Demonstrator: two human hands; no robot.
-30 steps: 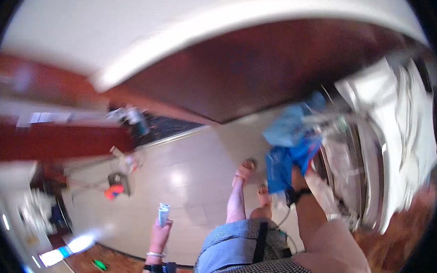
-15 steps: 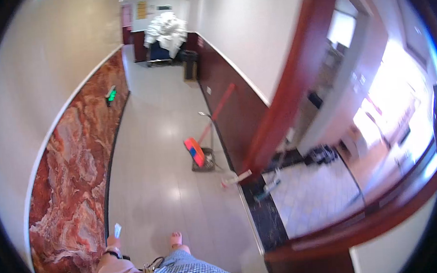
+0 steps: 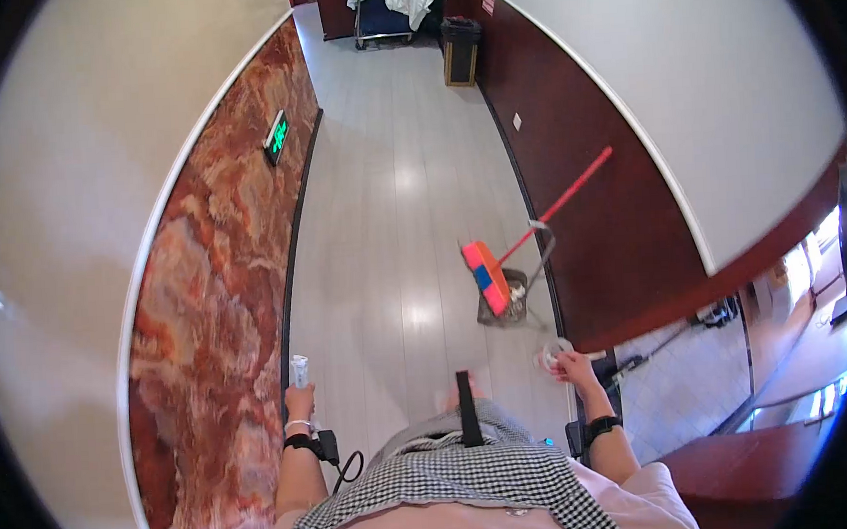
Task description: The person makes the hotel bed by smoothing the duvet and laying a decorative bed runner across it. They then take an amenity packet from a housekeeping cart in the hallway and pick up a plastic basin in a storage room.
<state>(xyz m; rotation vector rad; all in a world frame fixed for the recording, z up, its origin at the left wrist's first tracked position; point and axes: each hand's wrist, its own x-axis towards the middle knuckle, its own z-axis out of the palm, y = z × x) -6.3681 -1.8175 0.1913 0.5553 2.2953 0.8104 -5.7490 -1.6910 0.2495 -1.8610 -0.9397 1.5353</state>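
At the corridor's lower left, my left hand (image 3: 299, 401) is closed round a small white packet-like item (image 3: 300, 369), which sticks up past the fingers. My right hand (image 3: 574, 367) is out to the right by the doorway, its fingers closed on a whitish round object (image 3: 553, 353); its exact kind is unclear. Ahead of the right hand, a broom (image 3: 484, 276) with an orange-pink head and red handle leans on the dark red wall panel. Its head rests over a grey long-handled dustpan (image 3: 514, 303) holding some light litter.
A marbled red wall panel (image 3: 215, 304) with a green lit sign (image 3: 277, 138) runs along the left. Farther ahead stand a black bin (image 3: 461, 52) and a cart (image 3: 382, 19) piled with white cloth. At right, a doorway shows a tiled floor (image 3: 683, 375).
My view has tilted down and turned right, and I am nearer the broom and dustpan. My right hand has come into view holding the round object; the left hand still holds the white item.
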